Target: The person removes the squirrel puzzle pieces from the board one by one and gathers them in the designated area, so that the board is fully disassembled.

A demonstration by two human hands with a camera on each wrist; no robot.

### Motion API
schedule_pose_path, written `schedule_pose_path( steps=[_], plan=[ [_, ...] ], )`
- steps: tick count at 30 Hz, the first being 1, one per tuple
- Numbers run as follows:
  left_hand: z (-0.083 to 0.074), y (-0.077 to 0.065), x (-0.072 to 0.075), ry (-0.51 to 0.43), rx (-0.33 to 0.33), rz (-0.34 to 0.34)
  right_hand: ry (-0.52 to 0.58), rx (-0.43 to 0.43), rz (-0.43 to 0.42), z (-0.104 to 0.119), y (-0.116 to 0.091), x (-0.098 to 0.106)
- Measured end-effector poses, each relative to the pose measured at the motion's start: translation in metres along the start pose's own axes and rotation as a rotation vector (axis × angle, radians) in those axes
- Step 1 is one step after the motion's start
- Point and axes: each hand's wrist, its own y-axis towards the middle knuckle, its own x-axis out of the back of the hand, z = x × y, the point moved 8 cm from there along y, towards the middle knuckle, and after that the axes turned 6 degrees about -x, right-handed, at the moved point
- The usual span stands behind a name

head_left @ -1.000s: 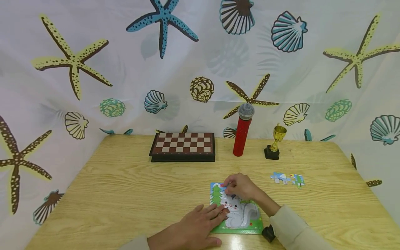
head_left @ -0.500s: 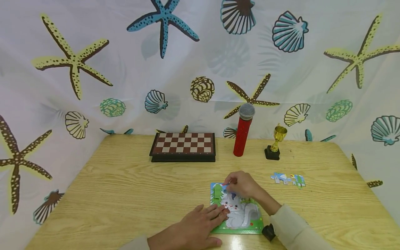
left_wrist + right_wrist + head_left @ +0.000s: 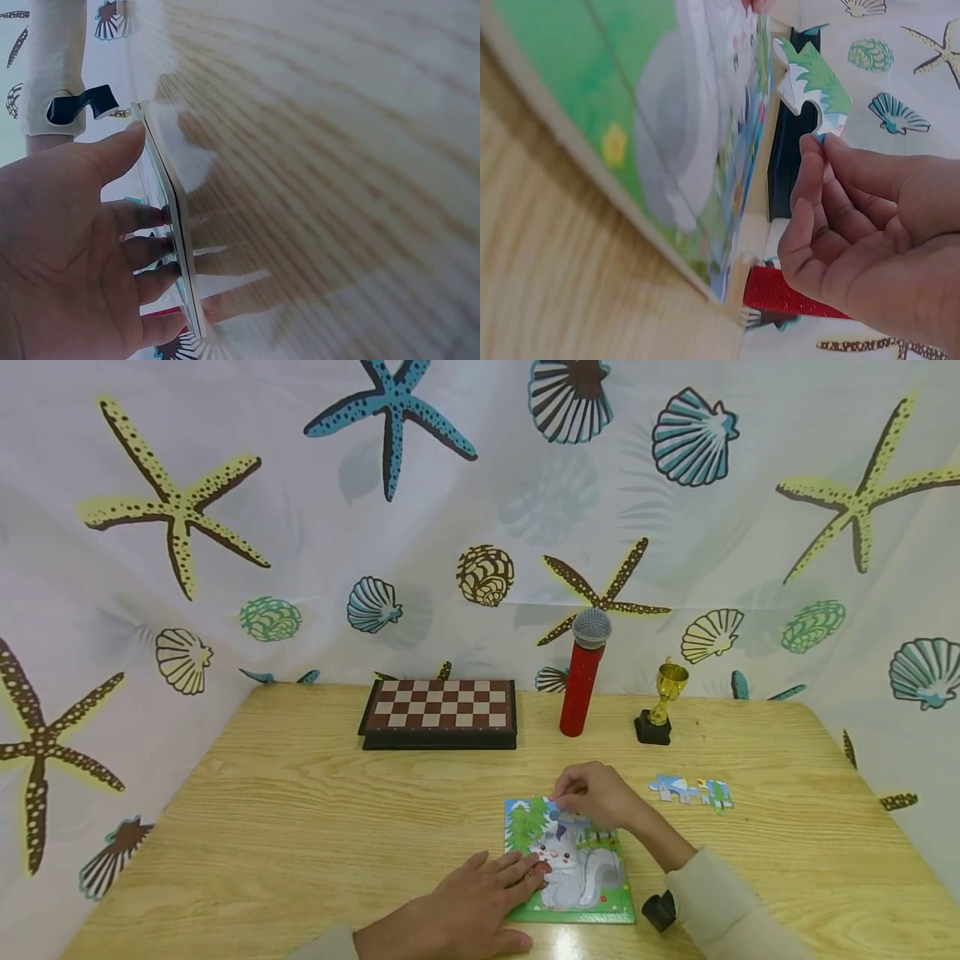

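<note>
A jigsaw puzzle [image 3: 581,889] with a grey squirrel on a green and blue ground lies near the front of the table. My left hand [image 3: 480,902] rests across its left side, fingers spread and straight; the left wrist view shows the fingertips at the board's edge [image 3: 174,199]. Over the puzzle's upper edge is my right hand [image 3: 600,795], pinching a puzzle piece [image 3: 821,82] between thumb and index finger. This piece carries a green tree and is raised off the board in the right wrist view. The squirrel's upper part is partly covered by the right hand.
Loose puzzle pieces [image 3: 675,787] lie right of the board. Along the back stand a checkered chess box [image 3: 441,706], a red microphone [image 3: 579,689] and a small gold trophy [image 3: 660,697]. A patterned cloth [image 3: 480,518] hangs behind the wooden table [image 3: 322,810].
My right hand has shifted right and slightly away with the tree piece, uncovering more of the puzzle's top. The left hand has stayed in place.
</note>
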Motion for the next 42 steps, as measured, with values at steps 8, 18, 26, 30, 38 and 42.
schedule_pose_path(
  steps=[8, 18, 26, 30, 38, 42],
  plan=[
    [0.001, 0.0, -0.001, -0.01, 0.007, 0.009, -0.013, -0.028, -0.03, -0.024, -0.005, 0.028],
    [-0.001, -0.001, 0.001, -0.005, 0.014, 0.018, -0.062, -0.109, -0.11, -0.051, -0.008, 0.061],
    [-0.001, -0.001, 0.001, -0.008, 0.017, 0.012, -0.077, -0.21, -0.146, -0.073, -0.008, 0.075],
    [-0.001, -0.001, 0.001, -0.01, 0.019, 0.014, -0.095, -0.29, -0.16, -0.084, -0.011, 0.08],
    [-0.001, -0.001, 0.0, -0.004, 0.017, 0.013, -0.178, -0.31, -0.185, -0.092, -0.011, 0.084],
    [-0.001, -0.001, 0.0, 0.015, 0.01, 0.007, -0.207, -0.304, -0.203, -0.093, -0.009, 0.085]
  ],
)
